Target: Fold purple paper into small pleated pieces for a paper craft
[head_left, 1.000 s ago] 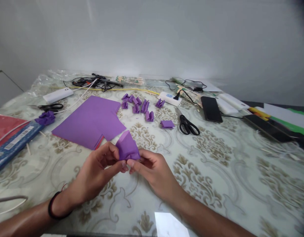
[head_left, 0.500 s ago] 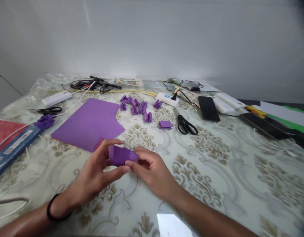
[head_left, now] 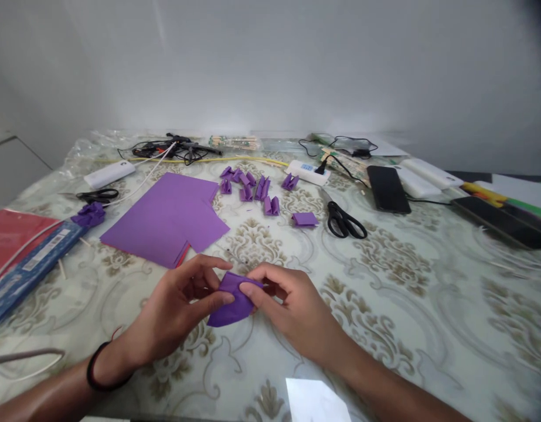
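Observation:
Both hands hold one folded purple paper piece (head_left: pixel 235 300) just above the table near its front. My left hand (head_left: pixel 177 310) pinches the piece's left side between thumb and fingers; a black band circles that wrist. My right hand (head_left: pixel 292 305) pinches the right side, fingers curled. The piece hangs down toward me between the fingertips. Beyond the hands lies a stack of purple paper sheets (head_left: pixel 164 217), and further back a cluster of several small folded purple pieces (head_left: pixel 252 189), with one more folded piece (head_left: pixel 304 219) apart to the right.
Black scissors (head_left: pixel 346 223) lie right of centre, another pair (head_left: pixel 97 194) at the left. A white power strip (head_left: pixel 306 172), cables, a black phone (head_left: pixel 387 189) and white power banks line the back. Red paper (head_left: pixel 9 234) and a blue packet (head_left: pixel 30 266) sit at far left.
The purple piece stood upright between my fingers a second ago; it was then turned flat, and now hangs lower, pointing toward me. Both hands stayed on it.

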The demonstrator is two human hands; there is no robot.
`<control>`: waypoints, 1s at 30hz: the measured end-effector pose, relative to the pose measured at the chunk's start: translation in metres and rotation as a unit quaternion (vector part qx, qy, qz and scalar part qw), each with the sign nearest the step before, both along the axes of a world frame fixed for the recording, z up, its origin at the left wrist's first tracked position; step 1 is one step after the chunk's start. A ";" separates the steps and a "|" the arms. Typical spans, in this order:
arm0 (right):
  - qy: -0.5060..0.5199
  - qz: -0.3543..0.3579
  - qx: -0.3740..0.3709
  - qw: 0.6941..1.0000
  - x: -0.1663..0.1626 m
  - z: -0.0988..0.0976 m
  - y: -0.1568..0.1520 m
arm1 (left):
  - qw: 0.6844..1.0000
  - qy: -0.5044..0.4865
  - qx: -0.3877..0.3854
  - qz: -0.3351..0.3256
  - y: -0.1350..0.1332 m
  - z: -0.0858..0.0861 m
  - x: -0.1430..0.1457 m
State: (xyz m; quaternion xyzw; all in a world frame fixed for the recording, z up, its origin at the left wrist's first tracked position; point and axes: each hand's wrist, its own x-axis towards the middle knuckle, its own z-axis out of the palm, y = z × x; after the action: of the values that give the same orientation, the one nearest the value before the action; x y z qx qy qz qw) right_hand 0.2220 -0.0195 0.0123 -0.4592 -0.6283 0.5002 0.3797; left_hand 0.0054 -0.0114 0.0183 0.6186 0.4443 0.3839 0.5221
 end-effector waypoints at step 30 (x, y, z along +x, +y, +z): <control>-0.015 -0.021 0.055 0.998 0.000 -0.005 -0.004 | 0.988 0.130 -0.009 -0.081 -0.004 -0.004 -0.004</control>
State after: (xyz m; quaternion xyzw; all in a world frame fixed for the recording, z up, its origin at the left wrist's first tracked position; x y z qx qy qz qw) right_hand 0.2223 -0.0232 0.0068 -0.4578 -0.6508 0.4500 0.4055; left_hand 0.0014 -0.0153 0.0141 0.6922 0.4602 0.2530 0.4950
